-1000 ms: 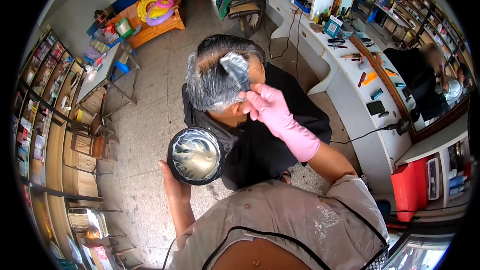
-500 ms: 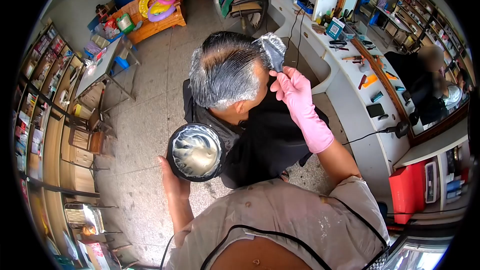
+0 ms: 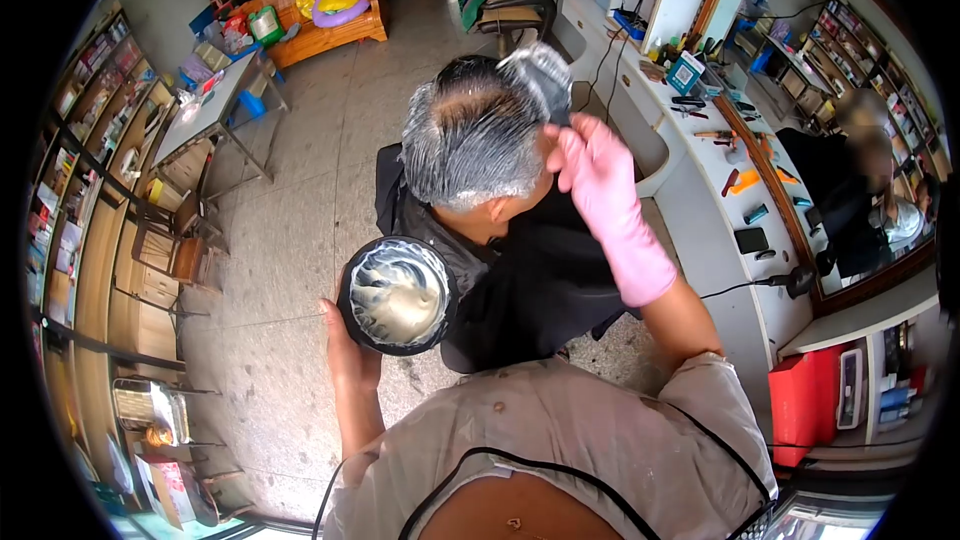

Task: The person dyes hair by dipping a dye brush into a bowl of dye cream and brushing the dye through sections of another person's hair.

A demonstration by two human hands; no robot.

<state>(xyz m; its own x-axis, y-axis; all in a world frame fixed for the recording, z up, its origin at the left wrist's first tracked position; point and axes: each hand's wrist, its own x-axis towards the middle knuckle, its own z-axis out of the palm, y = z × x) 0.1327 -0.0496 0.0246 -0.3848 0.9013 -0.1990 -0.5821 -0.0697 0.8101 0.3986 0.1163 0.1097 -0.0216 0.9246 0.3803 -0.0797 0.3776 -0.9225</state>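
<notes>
In my right hand [image 3: 600,175], gloved in pink, is a dark tint brush [image 3: 548,85] with pale cream on its bristles. The brush is at the front of the seated person's head [image 3: 475,135], by the hairline. White cream coats much of the dark hair, and a thinner patch shows on top. My bare left hand [image 3: 350,345] grips a black bowl [image 3: 452,312] from its left side, fingers mostly hidden beneath. Creamy paste [image 3: 405,305] lies inside and smears its walls. A black cape [image 3: 530,300] covers the seated person.
A white counter [image 3: 690,175] with combs, clippers and cords runs along the right, below a mirror [image 3: 880,170]. Shelves [image 3: 100,210] and a table [image 3: 205,110] stand left. A wooden bench [image 3: 300,40] holds swim rings; a salon chair [image 3: 515,15] stands behind.
The brush has shifted slightly up at the front of the head, with my right hand. The view has turned a little, so the head and bowl sit further right.
</notes>
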